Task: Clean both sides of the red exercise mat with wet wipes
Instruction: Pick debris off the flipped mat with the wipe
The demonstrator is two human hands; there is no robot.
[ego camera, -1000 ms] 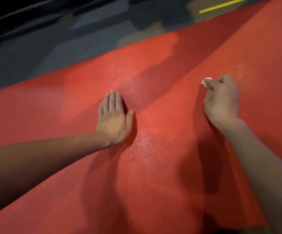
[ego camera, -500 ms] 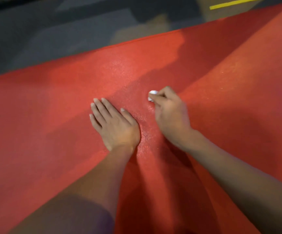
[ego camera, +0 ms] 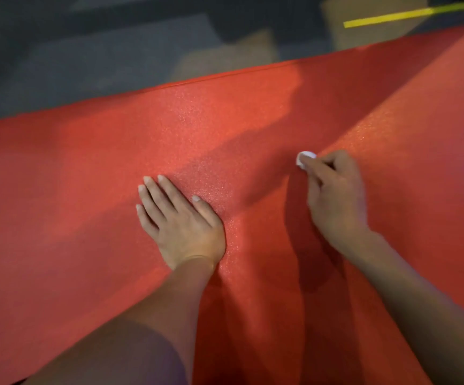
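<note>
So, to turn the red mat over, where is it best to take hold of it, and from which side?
Probably at the far long edge of the red mat, reaching from above. There the mat lies flat and ends against the dark floor, so fingers could slip under its thin lip. The left hand would need to lift off first.

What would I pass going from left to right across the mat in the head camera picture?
Bare red mat → left hand, flat on the mat → small white wet wipe → right hand, gripping that wipe → more red mat.
</note>
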